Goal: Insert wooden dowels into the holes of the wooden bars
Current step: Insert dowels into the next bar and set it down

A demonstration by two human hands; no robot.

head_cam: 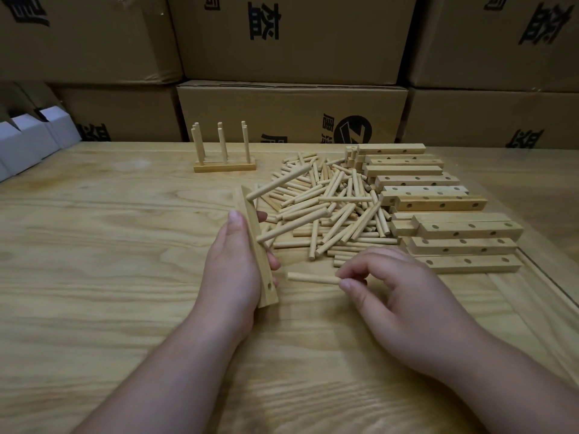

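**woodnoob:** Behind the workbench it's just a wall of stacked cardboard boxes [291, 39] with black print, plus some white folded cartons [34, 136] at the far left. Everything else sits on the light wooden table [94, 245].

**dowelfan:** yeah, and on the right side there's a stack of drilled wooden bars [438, 195], three holes showing on most of them. Touching its left edge is a big messy pile of loose dowels [329, 211]. Further back, near the boxes, a finished rack [224, 166] stands upright with dowels sticking up out of it.

**woodnoob:** what about the hands?

**dowelfan:** left hand [233, 270] grips one bar [255, 245] turned on its edge, thumb along the left side, fingertips curled round the right face. Two dowels already stick out of that bar toward the pile: an upper dowel [279, 182] and a middle dowel [293, 225]. An empty hole shows near the bar's close end.

**woodnoob:** and the right?

**dowelfan:** right hand [398, 296] pinches a single dowel [313, 278] by its right end, thumb and forefinger closed on it, other fingers loosely curled. It lies roughly level, its free end pointing at the bar just beside the left fingertips, near that empty hole. Can't tell if the tip is touching the bar.
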